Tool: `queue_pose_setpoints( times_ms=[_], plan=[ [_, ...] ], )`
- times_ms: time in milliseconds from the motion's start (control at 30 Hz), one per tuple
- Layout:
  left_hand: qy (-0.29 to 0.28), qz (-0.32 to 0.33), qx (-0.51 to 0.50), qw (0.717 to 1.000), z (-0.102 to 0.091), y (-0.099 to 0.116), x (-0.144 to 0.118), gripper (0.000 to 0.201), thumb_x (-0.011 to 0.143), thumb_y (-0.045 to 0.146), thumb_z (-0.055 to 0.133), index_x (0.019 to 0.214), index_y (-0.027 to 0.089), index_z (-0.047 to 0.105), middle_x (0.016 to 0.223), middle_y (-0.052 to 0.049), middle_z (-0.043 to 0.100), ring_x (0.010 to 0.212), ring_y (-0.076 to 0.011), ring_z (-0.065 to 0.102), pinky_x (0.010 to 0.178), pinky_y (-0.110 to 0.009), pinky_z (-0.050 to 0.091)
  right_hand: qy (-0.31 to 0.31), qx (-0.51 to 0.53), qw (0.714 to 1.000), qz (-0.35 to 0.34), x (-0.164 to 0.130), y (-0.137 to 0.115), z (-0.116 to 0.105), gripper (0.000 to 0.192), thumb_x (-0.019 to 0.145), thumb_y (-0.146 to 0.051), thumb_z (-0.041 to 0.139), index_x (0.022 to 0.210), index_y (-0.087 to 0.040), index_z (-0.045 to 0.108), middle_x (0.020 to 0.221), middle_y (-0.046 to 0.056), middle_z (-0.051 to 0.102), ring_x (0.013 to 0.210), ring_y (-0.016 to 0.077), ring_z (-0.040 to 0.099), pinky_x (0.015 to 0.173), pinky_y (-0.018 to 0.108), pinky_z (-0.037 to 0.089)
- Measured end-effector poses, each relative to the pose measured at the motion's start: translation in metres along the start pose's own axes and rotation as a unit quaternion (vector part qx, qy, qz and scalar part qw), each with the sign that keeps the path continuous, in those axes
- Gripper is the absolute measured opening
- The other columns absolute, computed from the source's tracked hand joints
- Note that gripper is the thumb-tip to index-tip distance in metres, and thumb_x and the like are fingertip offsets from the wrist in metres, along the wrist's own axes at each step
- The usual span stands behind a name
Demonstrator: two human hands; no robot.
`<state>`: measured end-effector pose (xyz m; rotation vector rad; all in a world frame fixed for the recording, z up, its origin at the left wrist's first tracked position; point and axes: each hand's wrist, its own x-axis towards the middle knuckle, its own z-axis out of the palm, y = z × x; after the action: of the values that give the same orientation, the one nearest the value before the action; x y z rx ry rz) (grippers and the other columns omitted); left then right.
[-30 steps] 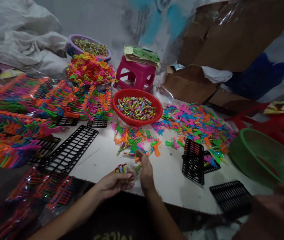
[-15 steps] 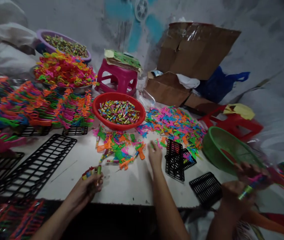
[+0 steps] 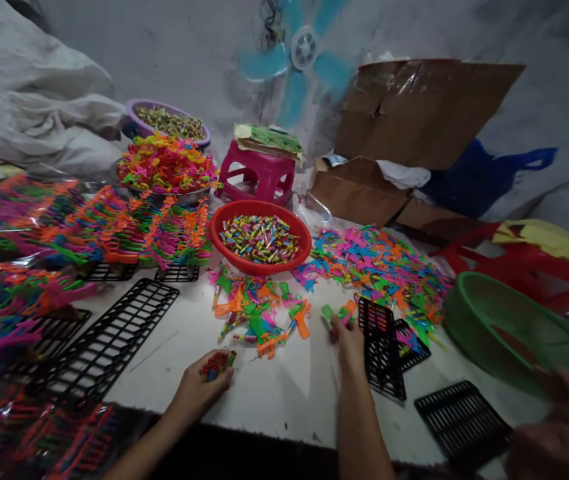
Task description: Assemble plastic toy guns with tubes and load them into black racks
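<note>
Loosely, our left hand (image 3: 199,390) cups a bundle of small wrapped sticks (image 3: 217,365), light and slippery, while our right hand (image 3: 349,340) pinches a stiff green toy piece (image 3: 328,313) at its fingertips.

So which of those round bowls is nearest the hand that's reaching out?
The red bowl of little colourful tubes, just beyond the right hand; the purple bowl sits farther back.

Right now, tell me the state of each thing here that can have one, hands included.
left hand: closed in a grip on a bunch of small colourful tubes
right hand: fingers on a green toy piece; open or shut unclear
red bowl: filled with small tubes
green basket: tilted, nearly empty
black rack: lying flat, unfilled
cardboard box: flaps open
</note>
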<state>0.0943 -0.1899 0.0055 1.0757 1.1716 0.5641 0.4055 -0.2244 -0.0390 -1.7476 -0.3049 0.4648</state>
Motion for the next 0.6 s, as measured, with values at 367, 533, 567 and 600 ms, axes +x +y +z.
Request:
queue_pose_setpoints(
  times_ms=[367, 533, 567, 600],
  plan=[
    [-0.039, 0.079, -0.01, 0.996, 0.023, 0.036, -0.024, 0.021, 0.063, 0.031, 0.069, 0.073, 0.015, 0.059, 0.057, 0.002, 0.056, 0.049, -0.0087, 0.049, 0.048, -0.019, 0.039, -0.281, 0.249, 0.926, 0.035, -0.173, -0.058, 0.063, 0.027, 0.071, -0.037, 0.064, 0.073, -0.017, 0.046, 0.062, -0.004, 0.048, 0.051, 0.0075, 0.046, 0.049, 0.02, 0.04],
    [0.001, 0.055, -0.038, 0.998, 0.015, 0.034, -0.028, 0.032, 0.062, 0.033, 0.07, 0.085, 0.014, 0.057, 0.056, 0.003, 0.054, 0.048, -0.0079, 0.049, 0.045, -0.017, 0.037, -0.301, 0.18, 0.936, 0.032, -0.179, -0.052, 0.062, 0.029, 0.074, -0.042, 0.06, 0.067, -0.015, 0.05, 0.057, -0.003, 0.044, 0.051, 0.0079, 0.039, 0.048, 0.02, 0.035],
    [0.019, 0.046, -0.058, 0.997, 0.014, 0.034, -0.027, 0.037, 0.062, 0.035, 0.07, 0.09, 0.014, 0.056, 0.055, 0.004, 0.053, 0.047, -0.0076, 0.048, 0.042, -0.016, 0.035, -0.294, 0.168, 0.94, 0.033, -0.181, -0.051, 0.061, 0.031, 0.074, -0.044, 0.059, 0.066, -0.015, 0.049, 0.055, -0.003, 0.044, 0.051, 0.0082, 0.039, 0.048, 0.02, 0.035],
    [0.035, 0.035, -0.086, 0.995, 0.014, 0.034, -0.026, 0.041, 0.062, 0.036, 0.069, 0.095, 0.014, 0.055, 0.054, 0.004, 0.052, 0.046, -0.0072, 0.048, 0.039, -0.015, 0.032, -0.284, 0.153, 0.946, 0.03, -0.183, -0.051, 0.06, 0.032, 0.073, -0.045, 0.059, 0.065, -0.015, 0.049, 0.055, -0.003, 0.045, 0.05, 0.0086, 0.04, 0.048, 0.02, 0.036]
  ],
)
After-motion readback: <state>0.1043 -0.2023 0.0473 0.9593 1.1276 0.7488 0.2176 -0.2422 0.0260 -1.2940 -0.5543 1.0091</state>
